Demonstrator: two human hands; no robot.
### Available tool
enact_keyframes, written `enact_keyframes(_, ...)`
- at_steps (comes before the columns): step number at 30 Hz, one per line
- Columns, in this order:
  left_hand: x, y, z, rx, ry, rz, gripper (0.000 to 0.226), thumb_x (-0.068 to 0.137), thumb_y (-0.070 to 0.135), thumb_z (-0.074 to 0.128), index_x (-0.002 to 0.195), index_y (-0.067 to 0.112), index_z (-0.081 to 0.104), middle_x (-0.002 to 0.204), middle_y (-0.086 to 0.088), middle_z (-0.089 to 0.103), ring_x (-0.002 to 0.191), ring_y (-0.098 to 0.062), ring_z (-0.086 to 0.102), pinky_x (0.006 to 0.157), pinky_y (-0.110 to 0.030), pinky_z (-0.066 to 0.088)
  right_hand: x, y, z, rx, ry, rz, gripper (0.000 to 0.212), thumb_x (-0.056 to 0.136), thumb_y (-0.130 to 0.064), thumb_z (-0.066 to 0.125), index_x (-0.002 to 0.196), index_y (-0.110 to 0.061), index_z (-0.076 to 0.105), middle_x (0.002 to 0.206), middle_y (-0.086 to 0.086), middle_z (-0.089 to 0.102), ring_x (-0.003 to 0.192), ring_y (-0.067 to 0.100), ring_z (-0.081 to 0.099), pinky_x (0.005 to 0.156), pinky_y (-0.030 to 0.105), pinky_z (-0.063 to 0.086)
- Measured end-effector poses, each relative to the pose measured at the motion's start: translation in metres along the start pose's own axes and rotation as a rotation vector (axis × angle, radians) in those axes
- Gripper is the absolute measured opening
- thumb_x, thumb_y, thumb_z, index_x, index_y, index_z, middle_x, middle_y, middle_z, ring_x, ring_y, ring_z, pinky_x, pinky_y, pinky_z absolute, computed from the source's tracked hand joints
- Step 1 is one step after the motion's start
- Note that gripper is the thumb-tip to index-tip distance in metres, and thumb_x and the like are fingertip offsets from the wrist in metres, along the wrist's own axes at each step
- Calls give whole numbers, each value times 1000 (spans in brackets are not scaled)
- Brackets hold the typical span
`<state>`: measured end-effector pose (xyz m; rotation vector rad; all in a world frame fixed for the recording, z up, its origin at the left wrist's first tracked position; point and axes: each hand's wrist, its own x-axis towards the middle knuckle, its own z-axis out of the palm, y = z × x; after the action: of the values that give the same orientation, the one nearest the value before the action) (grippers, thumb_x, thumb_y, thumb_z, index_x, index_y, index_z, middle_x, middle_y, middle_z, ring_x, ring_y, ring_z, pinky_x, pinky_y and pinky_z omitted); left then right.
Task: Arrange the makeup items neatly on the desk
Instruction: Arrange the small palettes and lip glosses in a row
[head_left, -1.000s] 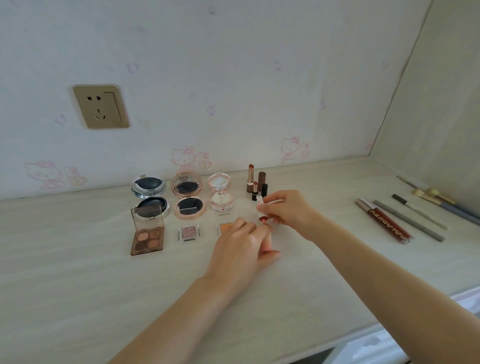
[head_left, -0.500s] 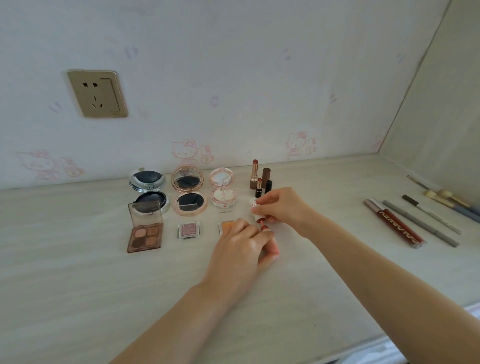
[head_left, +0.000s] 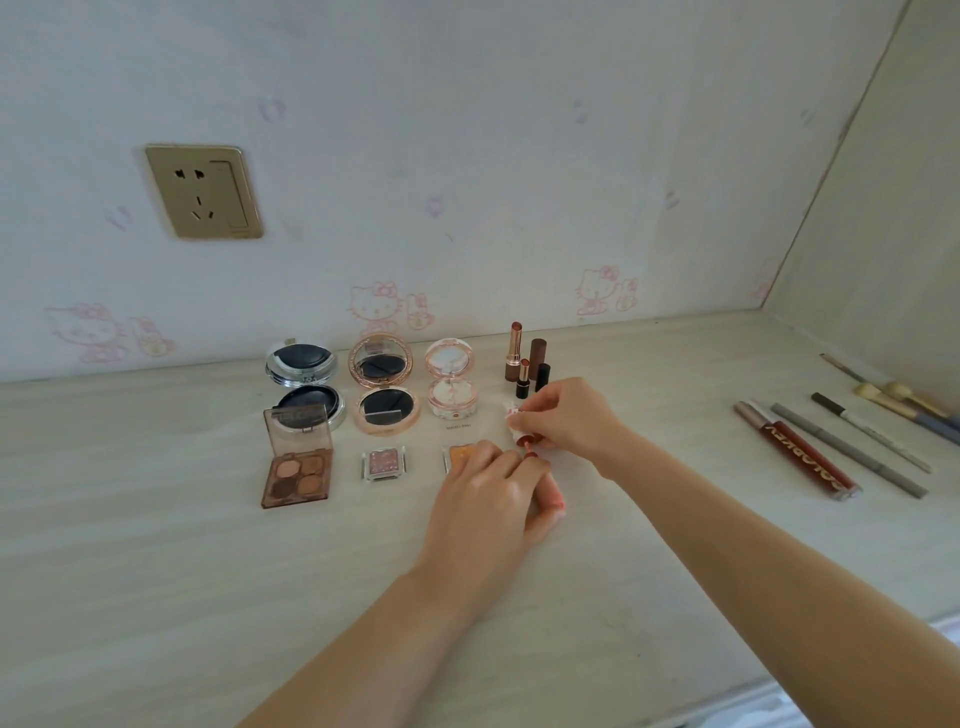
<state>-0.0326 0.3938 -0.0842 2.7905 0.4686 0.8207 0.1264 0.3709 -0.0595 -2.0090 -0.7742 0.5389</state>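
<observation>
My left hand (head_left: 488, 499) grips a small pink lip gloss tube (head_left: 554, 500) low over the desk (head_left: 156, 571). My right hand (head_left: 569, 415) pinches the tube's white-capped applicator wand (head_left: 511, 415), and the wand's red tip (head_left: 523, 441) sits right at the mouth of the tube. Behind them stand two uncapped lipsticks (head_left: 515, 348) with their caps. To the left are three open compacts (head_left: 384, 387), an eyeshadow palette (head_left: 297, 467), a glitter pan (head_left: 383, 462) and an orange pan (head_left: 457, 453) partly hidden by my left hand.
At the right lie a red lip gloss (head_left: 800, 452), two grey pencils (head_left: 847, 449) and several brushes (head_left: 904, 400) near the side wall. A wall socket (head_left: 202, 192) is on the back wall. The desk's front edge runs across the lower right.
My right hand has brought the wand down and left, from a raised slant to the tube's mouth. My left hand has stayed put with the tube.
</observation>
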Motion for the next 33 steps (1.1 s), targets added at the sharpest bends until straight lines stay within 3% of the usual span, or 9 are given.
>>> enact_keyframes(5, 0, -1, 4, -19, 29, -12, 15, 82, 32, 61, 87, 20, 66, 80, 8, 64, 83, -17, 52, 77, -32, 46, -3, -3, 1, -106, 38, -5, 14, 74, -22, 77, 80, -10, 71, 80, 7, 74, 85, 21, 69, 86, 39, 55)
enact_keyframes(13, -1, -2, 2, -39, 26, 4, 23, 81, 36, 65, 98, 21, 69, 87, 8, 66, 86, -18, 55, 78, -33, 49, -8, -5, -4, -87, 9, -17, 15, 76, -24, 76, 79, -10, 71, 81, 8, 73, 88, 22, 68, 87, 40, 54)
enact_keyframes(21, -3, 1, -1, -66, 57, -4, 23, 82, 36, 65, 99, 22, 68, 93, 9, 65, 88, -17, 54, 78, -33, 49, -20, 0, -21, -169, 21, -77, 17, 87, -27, 64, 91, -11, 68, 84, 11, 71, 73, 19, 62, 81, 36, 54)
enact_keyframes(25, -3, 2, -4, -41, 55, -5, 32, 85, 37, 64, 112, 19, 67, 102, 6, 62, 98, -17, 54, 79, -34, 49, -32, 11, -37, -251, 52, -136, 16, 90, -26, 58, 99, -17, 68, 92, -2, 67, 88, 16, 62, 77, 26, 49)
enact_keyframes(33, 8, 28, -2, -8, 50, 132, 14, 86, 19, 65, 98, 12, 70, 92, 3, 62, 92, -21, 57, 72, -38, 51, -69, 52, -88, -573, 96, -228, 28, 94, -28, 51, 119, -19, 60, 116, -3, 63, 104, 15, 58, 83, 23, 43)
